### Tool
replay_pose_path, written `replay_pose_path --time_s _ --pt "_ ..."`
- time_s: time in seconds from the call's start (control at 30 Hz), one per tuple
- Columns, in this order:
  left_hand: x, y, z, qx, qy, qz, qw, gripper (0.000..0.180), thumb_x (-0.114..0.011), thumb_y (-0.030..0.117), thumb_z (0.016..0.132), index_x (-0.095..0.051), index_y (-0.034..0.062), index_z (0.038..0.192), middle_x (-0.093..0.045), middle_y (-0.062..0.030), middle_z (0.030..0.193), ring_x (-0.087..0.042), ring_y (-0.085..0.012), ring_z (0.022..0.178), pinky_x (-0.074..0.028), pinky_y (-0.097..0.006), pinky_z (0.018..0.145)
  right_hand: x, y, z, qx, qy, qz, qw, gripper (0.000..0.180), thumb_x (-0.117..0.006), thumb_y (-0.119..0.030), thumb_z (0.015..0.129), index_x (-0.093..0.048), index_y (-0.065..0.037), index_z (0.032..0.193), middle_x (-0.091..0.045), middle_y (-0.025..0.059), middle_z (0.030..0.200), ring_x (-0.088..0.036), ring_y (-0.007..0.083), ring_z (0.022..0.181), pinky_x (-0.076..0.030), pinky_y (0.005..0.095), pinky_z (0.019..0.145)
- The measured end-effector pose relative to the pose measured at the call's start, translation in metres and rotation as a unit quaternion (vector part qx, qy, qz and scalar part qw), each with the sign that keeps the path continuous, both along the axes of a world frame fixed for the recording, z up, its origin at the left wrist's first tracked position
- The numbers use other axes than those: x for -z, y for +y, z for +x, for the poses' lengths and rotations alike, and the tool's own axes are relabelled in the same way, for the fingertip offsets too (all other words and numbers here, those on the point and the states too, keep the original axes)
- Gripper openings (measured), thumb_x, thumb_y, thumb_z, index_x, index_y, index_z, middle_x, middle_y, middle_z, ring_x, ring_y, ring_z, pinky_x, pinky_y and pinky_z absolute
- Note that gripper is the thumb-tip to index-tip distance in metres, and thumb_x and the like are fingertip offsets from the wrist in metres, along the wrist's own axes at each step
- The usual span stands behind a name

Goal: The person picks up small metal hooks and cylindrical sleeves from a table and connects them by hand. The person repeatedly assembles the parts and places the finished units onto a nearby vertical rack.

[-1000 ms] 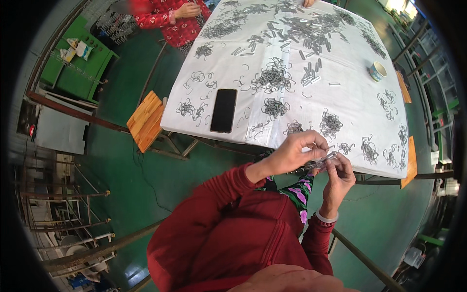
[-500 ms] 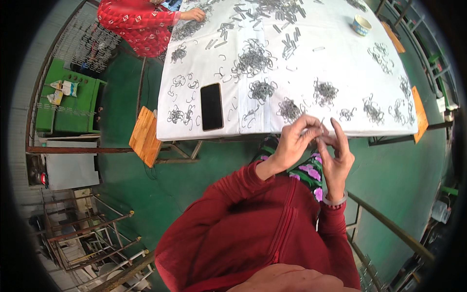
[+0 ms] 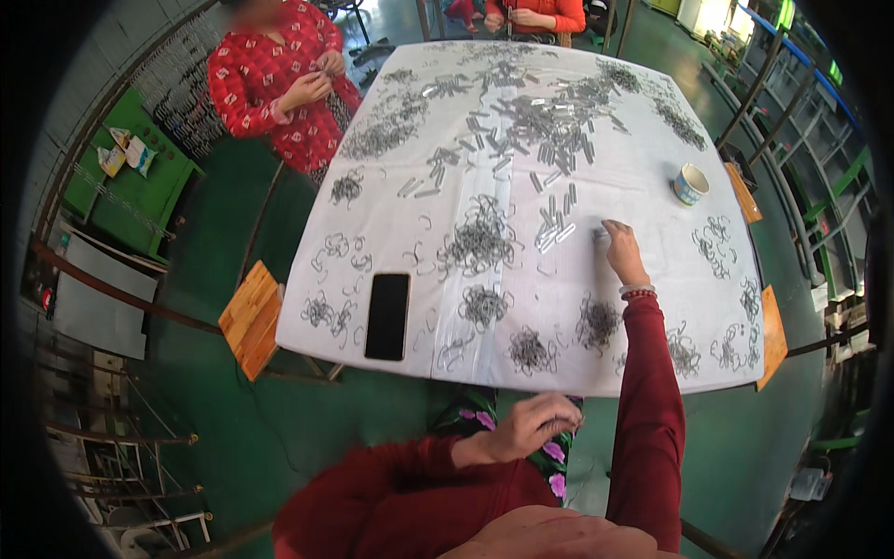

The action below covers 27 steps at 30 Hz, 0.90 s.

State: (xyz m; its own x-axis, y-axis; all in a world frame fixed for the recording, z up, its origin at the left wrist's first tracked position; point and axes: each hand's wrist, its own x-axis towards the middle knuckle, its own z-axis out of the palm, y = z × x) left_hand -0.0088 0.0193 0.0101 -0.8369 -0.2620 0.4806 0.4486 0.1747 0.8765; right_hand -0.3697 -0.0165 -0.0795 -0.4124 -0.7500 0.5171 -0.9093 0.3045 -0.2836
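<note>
My right hand (image 3: pixel 626 253) reaches out over the white-covered table (image 3: pixel 372 210), thumb and fingertips closed around a small silver metal strip (image 3: pixel 599 235) lying on the cloth. Close to my body, off the table's near edge, my left hand (image 3: pixel 533 429) is curled. Its fingers are slightly blurred, and what they hold, if anything, I cannot make out. To the left of the right hand lies a group of similar silver strips (image 3: pixel 556 228). Piles of dark curved wire hooks (image 3: pixel 597 322) sit nearer me, including a large heap (image 3: pixel 480 244) at the table's middle.
A black phone (image 3: pixel 387 317) lies near the front left edge. On the right stands a small paper cup (image 3: pixel 690 184). A co-worker in red patterned clothing (image 3: pixel 270 88) is at the far left, another in orange-red (image 3: pixel 549 14) at the far side. Wooden stools (image 3: pixel 251 321) flank the table.
My hands, together at the table's near edge before, have separated: the right stretched forward to the strip, the left drew back. The view tilted up. The left co-worker's hand left the table.
</note>
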Motion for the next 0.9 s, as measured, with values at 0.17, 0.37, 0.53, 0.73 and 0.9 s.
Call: replay_pose_path --time_s 0.17,0.37,0.53,0.73,0.9 --pt "0.007 -0.006 0.007 0.014 -0.021 0.020 1.000 0.005 -0.054 0.001 0.087 -0.052 -0.0013 0.091 -0.059 -0.0126 0.090 -0.060 -0.0221 0.084 -0.052 -0.030 0.070 0.011 -0.026 -0.012 0.010 0.022 0.112 0.993 0.018 -0.049 0.008 0.070 -0.059 0.002 0.084 -0.060 0.0181 0.086 -0.055 0.0364 0.081 -0.047 0.0411 0.073" --pt "0.012 -0.008 0.003 -0.031 -0.046 0.024 0.998 0.005 -0.056 -0.003 0.085 -0.052 -0.0011 0.087 -0.060 -0.0121 0.088 -0.061 -0.0192 0.081 -0.049 -0.030 0.073 -0.031 0.020 0.039 0.033 -0.214 0.019 0.976 0.016 -0.059 0.004 0.071 -0.059 0.003 0.087 -0.063 0.0143 0.072 -0.060 0.0268 0.062 -0.048 0.0321 0.060" --pt "0.017 -0.011 0.006 -0.103 -0.084 -0.007 0.991 0.009 -0.063 -0.001 0.078 -0.058 -0.0004 0.086 -0.062 -0.0084 0.084 -0.061 -0.0217 0.077 -0.047 -0.030 0.070 -0.114 0.093 0.187 0.007 -0.515 -0.157 0.843 0.020 -0.066 0.005 0.075 -0.060 0.005 0.094 -0.062 0.0052 0.070 -0.054 0.0090 0.062 -0.044 0.0209 0.055" --pt "-0.001 -0.006 0.000 -0.091 0.003 -0.012 0.996 0.009 -0.060 0.001 0.082 -0.056 0.0008 0.090 -0.057 -0.0077 0.080 -0.059 -0.0183 0.067 -0.047 -0.030 0.063 -0.137 0.149 0.264 -0.028 -0.511 -0.268 0.816 0.015 -0.062 0.007 0.079 -0.058 0.005 0.093 -0.061 0.0080 0.076 -0.051 0.0091 0.060 -0.042 0.0206 0.053" --pt "-0.006 -0.004 0.004 -0.079 0.021 -0.013 0.997 0.009 -0.059 -0.001 0.083 -0.054 -0.0001 0.091 -0.053 -0.0079 0.079 -0.057 -0.0154 0.062 -0.046 -0.028 0.056 -0.137 0.142 0.270 -0.047 -0.514 -0.293 0.805 0.016 -0.060 0.008 0.079 -0.057 0.005 0.095 -0.062 0.0091 0.079 -0.053 0.0095 0.062 -0.042 0.0202 0.053"
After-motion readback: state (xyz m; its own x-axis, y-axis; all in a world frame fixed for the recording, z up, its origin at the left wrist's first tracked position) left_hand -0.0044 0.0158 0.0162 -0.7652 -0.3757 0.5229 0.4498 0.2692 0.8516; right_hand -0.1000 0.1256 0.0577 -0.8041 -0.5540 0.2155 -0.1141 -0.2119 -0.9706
